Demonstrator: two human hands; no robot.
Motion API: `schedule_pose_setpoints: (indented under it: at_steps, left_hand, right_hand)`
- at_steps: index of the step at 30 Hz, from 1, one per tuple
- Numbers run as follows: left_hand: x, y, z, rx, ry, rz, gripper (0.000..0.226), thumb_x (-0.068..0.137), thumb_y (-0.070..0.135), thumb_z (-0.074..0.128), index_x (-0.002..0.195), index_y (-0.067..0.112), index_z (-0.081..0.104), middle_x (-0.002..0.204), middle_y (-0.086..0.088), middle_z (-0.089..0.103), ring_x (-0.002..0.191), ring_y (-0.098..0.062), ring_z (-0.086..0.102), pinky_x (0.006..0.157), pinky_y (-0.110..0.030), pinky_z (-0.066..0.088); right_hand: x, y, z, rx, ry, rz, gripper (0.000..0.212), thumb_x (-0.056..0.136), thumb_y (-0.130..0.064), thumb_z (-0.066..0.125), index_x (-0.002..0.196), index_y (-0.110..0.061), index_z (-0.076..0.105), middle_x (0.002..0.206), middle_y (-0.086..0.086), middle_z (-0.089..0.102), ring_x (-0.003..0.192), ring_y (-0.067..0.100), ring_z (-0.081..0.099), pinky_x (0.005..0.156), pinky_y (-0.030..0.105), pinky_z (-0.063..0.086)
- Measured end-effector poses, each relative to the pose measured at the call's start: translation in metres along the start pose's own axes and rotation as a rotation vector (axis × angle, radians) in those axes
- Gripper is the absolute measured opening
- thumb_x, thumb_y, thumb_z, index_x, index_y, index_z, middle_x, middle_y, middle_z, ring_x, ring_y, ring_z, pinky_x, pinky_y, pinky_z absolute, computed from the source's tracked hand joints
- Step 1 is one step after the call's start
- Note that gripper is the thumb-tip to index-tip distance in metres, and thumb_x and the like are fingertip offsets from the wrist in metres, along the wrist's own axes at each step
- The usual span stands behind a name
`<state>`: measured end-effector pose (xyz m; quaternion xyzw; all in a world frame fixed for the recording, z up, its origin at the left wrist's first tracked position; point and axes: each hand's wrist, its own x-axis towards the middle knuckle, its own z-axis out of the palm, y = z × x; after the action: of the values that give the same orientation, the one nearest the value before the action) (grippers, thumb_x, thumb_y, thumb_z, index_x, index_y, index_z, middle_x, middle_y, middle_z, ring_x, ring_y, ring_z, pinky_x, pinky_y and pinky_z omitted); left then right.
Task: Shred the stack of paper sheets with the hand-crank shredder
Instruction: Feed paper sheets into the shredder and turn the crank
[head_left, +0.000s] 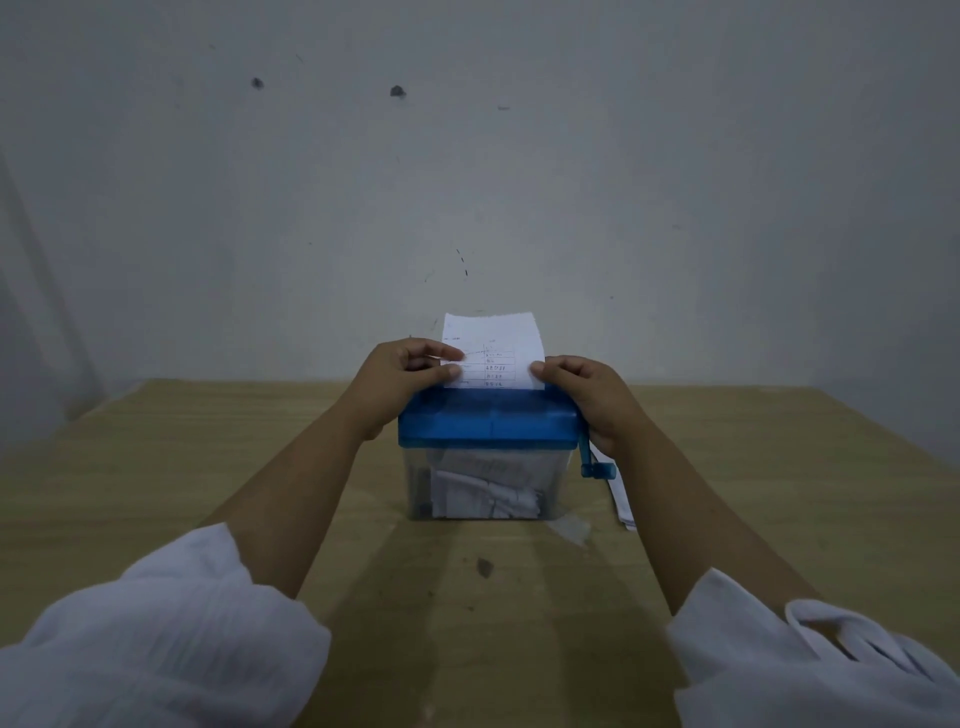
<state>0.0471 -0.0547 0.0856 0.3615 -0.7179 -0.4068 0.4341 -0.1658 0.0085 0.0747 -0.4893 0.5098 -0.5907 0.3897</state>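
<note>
Fingers (448, 357) of the left hand (408, 382) are pinching the left edge of a printed sheet (493, 335); the right hand (589, 397) is pinching its right edge. The sheet is standing upright in the slot of the blue-lidded shredder (488, 423), which is sitting on the wooden table (156, 447). Shreds (483, 488) are lying in its clear bin. Its crank (592, 460) is hanging down on the right. More sheets (622, 501) are lying just beside it, partly hidden.

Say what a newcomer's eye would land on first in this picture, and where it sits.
The white sheet stands upright out of the blue shredder at the middle of the wooden table, pinched at its edges by the left hand and right hand. Underneath, the clear bin already holds paper strips.
</note>
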Motion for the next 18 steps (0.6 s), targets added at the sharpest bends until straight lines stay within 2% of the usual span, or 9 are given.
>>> schedule_pose_setpoints:
  at_steps: [4, 7, 9, 11, 13, 16, 18]
  left_hand:
    - [-0.010, 0.002, -0.005, -0.017, -0.024, -0.011, 0.015, 0.083, 0.015, 0.069, 0.095, 0.023, 0.068, 0.090, 0.001, 0.070, 0.072, 0.005, 0.064, 0.068, -0.013, 0.053]
    - [-0.020, 0.006, -0.006, -0.053, -0.020, -0.015, 0.022, 0.081, 0.015, 0.071, 0.098, 0.027, 0.066, 0.090, -0.011, 0.072, 0.075, -0.003, 0.067, 0.074, -0.023, 0.055]
    - [-0.024, 0.006, -0.006, -0.073, 0.007, -0.023, 0.028, 0.079, 0.014, 0.073, 0.102, 0.027, 0.064, 0.090, -0.010, 0.072, 0.079, -0.007, 0.067, 0.076, -0.025, 0.056]
    - [-0.026, 0.007, -0.004, -0.045, 0.041, -0.027, 0.032, 0.078, 0.014, 0.075, 0.105, 0.027, 0.063, 0.091, -0.005, 0.071, 0.082, -0.007, 0.066, 0.075, -0.022, 0.053]
    - [-0.027, 0.006, 0.000, 0.157, 0.157, 0.052, 0.035, 0.078, 0.018, 0.075, 0.110, 0.023, 0.060, 0.103, 0.000, 0.067, 0.096, -0.009, 0.060, 0.083, -0.020, 0.047]
    - [-0.038, 0.009, 0.012, 0.497, 0.344, 0.396, 0.037, 0.084, 0.033, 0.067, 0.116, 0.017, 0.057, 0.135, -0.001, 0.048, 0.135, -0.017, 0.033, 0.109, -0.027, 0.025]
    - [-0.047, 0.018, 0.025, 0.682, 0.207, 0.520, 0.050, 0.084, 0.056, 0.052, 0.123, 0.024, 0.052, 0.147, 0.004, 0.037, 0.144, -0.015, 0.015, 0.113, -0.032, 0.012]
  right_hand:
    - [-0.011, 0.000, 0.001, -0.004, -0.013, -0.006, 0.012, 0.087, -0.018, 0.064, 0.086, -0.007, 0.066, 0.083, 0.001, 0.066, 0.071, 0.010, 0.063, 0.063, 0.020, 0.054]
    - [-0.018, -0.001, -0.002, -0.020, -0.016, -0.012, 0.014, 0.085, -0.017, 0.066, 0.091, -0.004, 0.065, 0.084, 0.002, 0.066, 0.072, 0.009, 0.063, 0.066, 0.021, 0.055]
    - [-0.018, -0.002, -0.002, -0.024, -0.004, -0.009, 0.018, 0.084, -0.015, 0.068, 0.095, -0.002, 0.066, 0.088, 0.005, 0.066, 0.077, 0.013, 0.063, 0.070, 0.023, 0.056]
    - [-0.018, -0.004, -0.001, -0.051, 0.006, -0.005, 0.017, 0.083, -0.015, 0.069, 0.094, -0.003, 0.066, 0.089, 0.006, 0.067, 0.077, 0.015, 0.063, 0.070, 0.024, 0.056]
    - [-0.016, -0.007, 0.001, -0.103, 0.008, -0.002, 0.014, 0.083, -0.016, 0.069, 0.091, -0.005, 0.068, 0.089, 0.006, 0.067, 0.077, 0.016, 0.062, 0.070, 0.026, 0.055]
    - [-0.014, -0.010, 0.000, -0.179, 0.016, 0.002, 0.017, 0.082, -0.018, 0.070, 0.091, -0.004, 0.068, 0.090, 0.007, 0.066, 0.079, 0.018, 0.061, 0.074, 0.031, 0.053]
    - [-0.015, -0.010, 0.000, -0.199, -0.001, 0.001, 0.016, 0.084, -0.019, 0.069, 0.090, -0.005, 0.068, 0.090, 0.009, 0.066, 0.079, 0.020, 0.061, 0.073, 0.033, 0.052]
